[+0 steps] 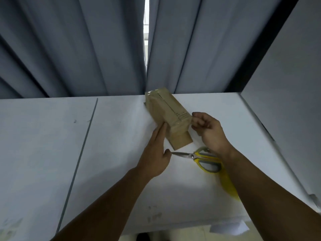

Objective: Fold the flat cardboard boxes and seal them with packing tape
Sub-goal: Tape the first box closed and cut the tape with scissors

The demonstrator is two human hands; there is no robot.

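A small brown cardboard box [166, 115], folded up and wrapped with clear tape along its top seam, lies on the white table [112, 145] near the middle. My left hand [156, 153] lies flat with straight fingers pressed against the box's left side. My right hand [208, 131] hovers at the box's right near corner, fingers curled and pinched, seemingly on a bit of clear tape there; the tape itself is hard to make out.
Yellow-handled scissors [201, 158] lie shut on the table just in front of the box, partly under my right wrist. A yellow object [227, 185] shows beneath my right forearm. Grey curtains [86, 49] hang behind the table; a white panel [286, 84] walls the right side.
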